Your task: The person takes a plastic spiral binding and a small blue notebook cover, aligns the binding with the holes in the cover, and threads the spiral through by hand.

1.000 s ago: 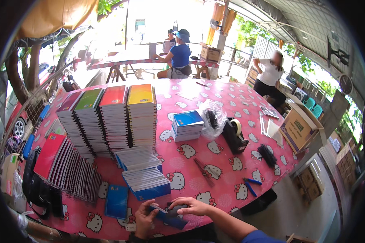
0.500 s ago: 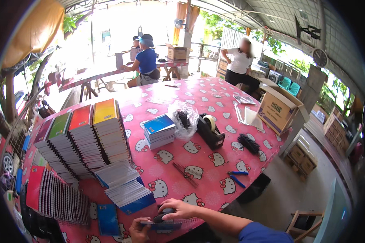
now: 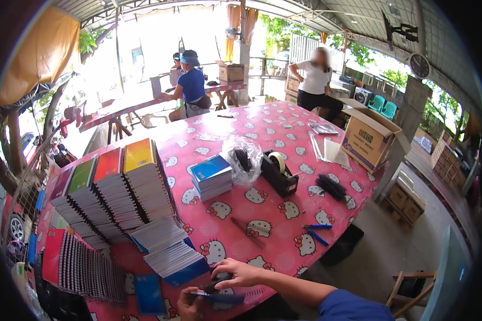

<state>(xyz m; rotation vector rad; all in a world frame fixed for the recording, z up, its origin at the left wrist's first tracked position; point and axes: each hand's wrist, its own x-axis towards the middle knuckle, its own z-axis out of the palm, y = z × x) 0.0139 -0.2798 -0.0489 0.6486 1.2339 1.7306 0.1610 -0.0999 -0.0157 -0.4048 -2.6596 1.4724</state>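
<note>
At the near edge of the table, my left hand (image 3: 188, 305) is closed on the end of a thin blue notebook (image 3: 225, 299). My right hand (image 3: 239, 274) curls over a dark rounded object (image 3: 218, 280) just above that notebook; its kind is not clear. A spiral coil (image 3: 255, 293) shows along the notebook's edge. Beside my left hand a blue spiral notebook (image 3: 149, 294) lies flat. Just beyond it stand unbound blue-covered booklets (image 3: 177, 259) in fanned piles.
Tall stacks of spiral notebooks (image 3: 139, 152) and a row of red ones (image 3: 83, 265) fill the left. Further in are a small blue stack (image 3: 213, 174), tape dispenser (image 3: 280, 176), black coils (image 3: 331, 186), blue-handled pliers (image 3: 317, 233) and an open carton (image 3: 370, 140). Other people are farther back.
The view has shifted slightly. Both hands stay together at the notebook, which now looks tilted more edge-on, and the right hand remains over the dark object.
</note>
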